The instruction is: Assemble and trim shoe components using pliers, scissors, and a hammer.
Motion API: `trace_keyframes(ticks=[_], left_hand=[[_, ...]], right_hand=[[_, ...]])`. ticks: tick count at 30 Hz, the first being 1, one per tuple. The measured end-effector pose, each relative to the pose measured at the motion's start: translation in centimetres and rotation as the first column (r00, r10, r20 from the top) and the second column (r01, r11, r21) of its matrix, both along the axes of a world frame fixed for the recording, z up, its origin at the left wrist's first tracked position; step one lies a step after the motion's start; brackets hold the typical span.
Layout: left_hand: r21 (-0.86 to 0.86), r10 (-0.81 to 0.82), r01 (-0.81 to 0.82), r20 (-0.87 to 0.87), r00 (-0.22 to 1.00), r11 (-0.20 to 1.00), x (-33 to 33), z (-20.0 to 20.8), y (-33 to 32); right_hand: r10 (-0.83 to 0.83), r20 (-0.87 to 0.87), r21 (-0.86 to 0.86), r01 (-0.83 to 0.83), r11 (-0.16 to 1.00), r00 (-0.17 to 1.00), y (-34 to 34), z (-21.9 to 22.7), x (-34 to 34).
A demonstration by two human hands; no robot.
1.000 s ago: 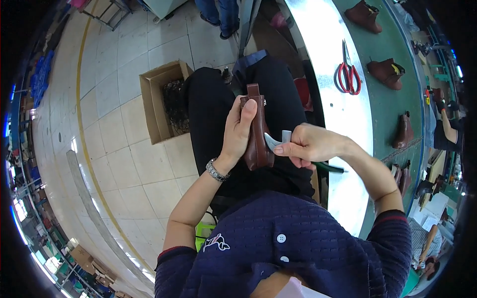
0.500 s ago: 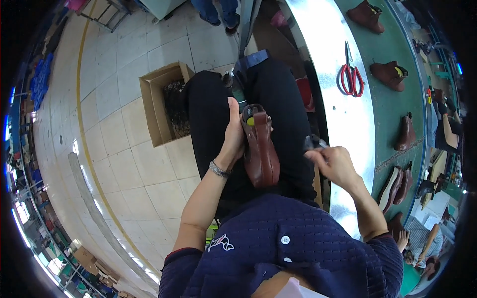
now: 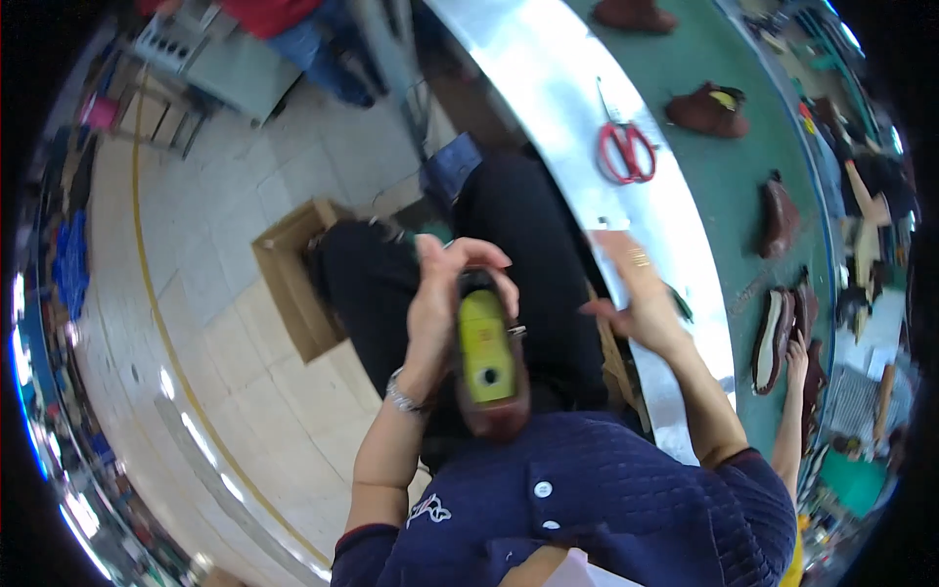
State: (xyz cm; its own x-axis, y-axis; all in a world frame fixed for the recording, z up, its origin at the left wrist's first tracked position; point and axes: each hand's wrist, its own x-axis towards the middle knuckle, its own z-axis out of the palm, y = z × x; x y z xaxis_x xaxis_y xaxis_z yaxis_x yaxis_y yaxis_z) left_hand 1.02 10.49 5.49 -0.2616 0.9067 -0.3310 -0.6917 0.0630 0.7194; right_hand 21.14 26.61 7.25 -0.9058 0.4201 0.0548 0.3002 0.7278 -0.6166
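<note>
My left hand (image 3: pixel 435 308) holds a brown leather ankle boot (image 3: pixel 499 419) above my lap, fingers curled round its far end. A long yellow face (image 3: pixel 487 338) with a dark round spot now points up from it; some of its brown leather shows around the edges, blurred. To the right, my right hand (image 3: pixel 641 293) is over the edge of the shiny metal ledge (image 3: pixel 567 78), fingers stretched out and nothing visible in them. A small dark green thing (image 3: pixel 680 303) lies on the ledge beside that hand. Red-handled scissors (image 3: pixel 626 152) rest farther up the ledge.
Several brown boots, one of them (image 3: pixel 709 110) showing yellow, stand on the green surface (image 3: pixel 724 186) beyond the ledge. An open cardboard box (image 3: pixel 293 293) sits on the floor left of my legs. Another person's arm (image 3: pixel 792 391) reaches in at the right; a person in jeans (image 3: pixel 328 59) stands ahead.
The boot has been turned over in my left hand, bringing the yellow face up. My right hand has opened and no longer holds the small dark tool. The whole view has shifted.
</note>
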Motion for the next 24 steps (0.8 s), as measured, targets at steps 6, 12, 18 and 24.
trace_keyframes(ticks=[6,12,18,24], left_hand=[[0.341,-0.323,0.159,0.503,0.802,0.926,-4.0,3.5,3.4],[0.199,0.233,-0.455,0.647,0.726,0.868,-0.4,7.7,5.3],[0.266,-0.225,0.297,-0.268,0.937,0.917,0.4,9.0,-7.1],[-0.223,-0.433,0.596,-0.504,-0.748,-0.771,3.6,17.7,5.7]], right_hand=[[0.170,-0.357,-0.309,-0.288,0.906,0.919,-2.2,-2.5,-4.5],[-0.384,-0.230,-0.699,0.123,0.704,0.894,-3.3,-1.8,0.3],[-0.925,-0.218,-0.783,0.510,0.356,0.312,1.8,-4.5,7.9],[-0.975,-0.201,-0.489,0.852,0.188,0.100,14.3,-7.1,13.6]])
